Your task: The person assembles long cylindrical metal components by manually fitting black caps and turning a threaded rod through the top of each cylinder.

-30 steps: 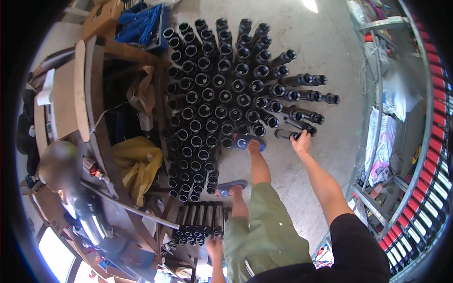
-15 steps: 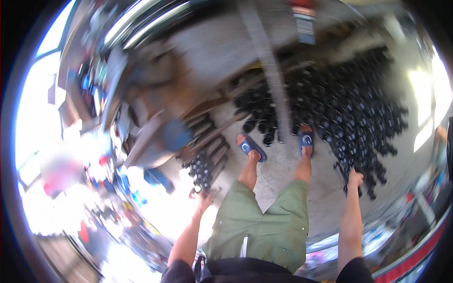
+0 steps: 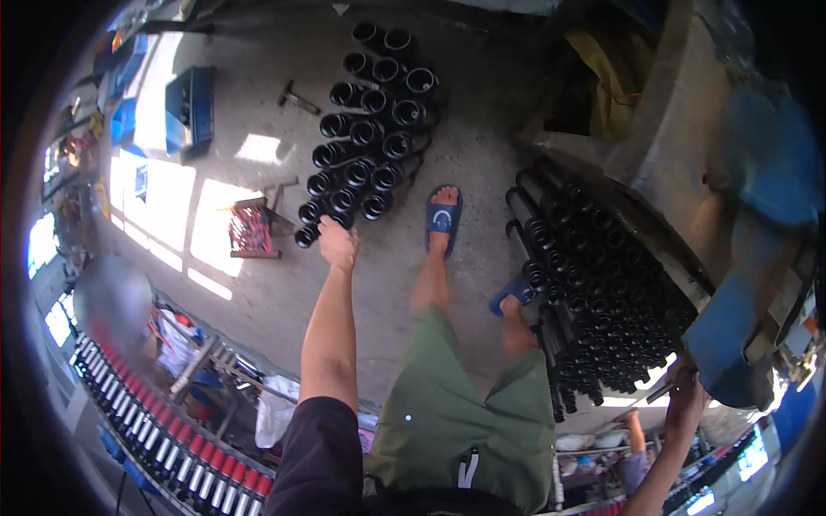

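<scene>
Black tubes with open ringed ends (image 3: 367, 132) stand grouped on the floor ahead and slightly left of my feet. At the near end of this group is my left hand (image 3: 338, 244), its fingers closed on a black tube whose end they partly cover. Far to the right, my right hand (image 3: 686, 402) is curled beside the lower edge of a blue metal machine part (image 3: 731, 353). A short dark rod (image 3: 661, 393) shows by its fingers; what the hand grips is mostly hidden. A larger stack of black tubes (image 3: 594, 292) lies between my right foot and the machine.
A hammer-like tool (image 3: 299, 99) and a small stool with a woven red seat (image 3: 250, 228) are on the floor at left. Beyond stands a blue bin (image 3: 190, 112). A rack of red and silver cylinders (image 3: 172, 430) runs along the lower left. Another person's arm (image 3: 635, 430) appears at lower right.
My view has swung round: the big tube stack now lies to my right, with a smaller group ahead. My left hand has reached forward to this group; my right is beside the blue machine.
</scene>
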The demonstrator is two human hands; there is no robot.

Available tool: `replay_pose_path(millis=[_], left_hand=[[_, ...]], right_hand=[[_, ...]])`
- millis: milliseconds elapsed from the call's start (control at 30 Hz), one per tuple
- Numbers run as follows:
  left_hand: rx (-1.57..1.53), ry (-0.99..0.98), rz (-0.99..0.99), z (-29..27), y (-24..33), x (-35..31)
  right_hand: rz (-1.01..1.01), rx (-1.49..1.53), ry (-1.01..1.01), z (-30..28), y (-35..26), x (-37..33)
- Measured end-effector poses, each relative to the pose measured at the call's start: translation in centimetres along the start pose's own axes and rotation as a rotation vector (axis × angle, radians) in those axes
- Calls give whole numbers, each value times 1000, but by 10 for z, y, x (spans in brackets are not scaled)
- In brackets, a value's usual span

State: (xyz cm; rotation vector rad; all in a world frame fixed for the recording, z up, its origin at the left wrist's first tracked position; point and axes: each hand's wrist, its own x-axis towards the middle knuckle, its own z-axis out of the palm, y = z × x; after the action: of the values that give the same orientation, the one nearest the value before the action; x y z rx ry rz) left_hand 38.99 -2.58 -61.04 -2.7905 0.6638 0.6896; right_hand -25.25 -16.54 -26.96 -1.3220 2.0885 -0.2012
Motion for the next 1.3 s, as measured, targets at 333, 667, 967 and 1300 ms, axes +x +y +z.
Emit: replay_pose_path(millis=[333, 667, 967, 1300], left_hand=[[-400, 313, -521, 26, 25, -42], [-1017, 220, 80, -281, -35, -317], [-892, 97, 503, -481, 7, -494], [-1759, -3, 1255, -538, 279, -472]], right_hand=[[410, 671, -84, 23, -6, 36], [409, 906, -311, 10, 30, 26], [280, 636, -37, 6, 101, -5], [94, 382, 373, -51, 79, -148]])
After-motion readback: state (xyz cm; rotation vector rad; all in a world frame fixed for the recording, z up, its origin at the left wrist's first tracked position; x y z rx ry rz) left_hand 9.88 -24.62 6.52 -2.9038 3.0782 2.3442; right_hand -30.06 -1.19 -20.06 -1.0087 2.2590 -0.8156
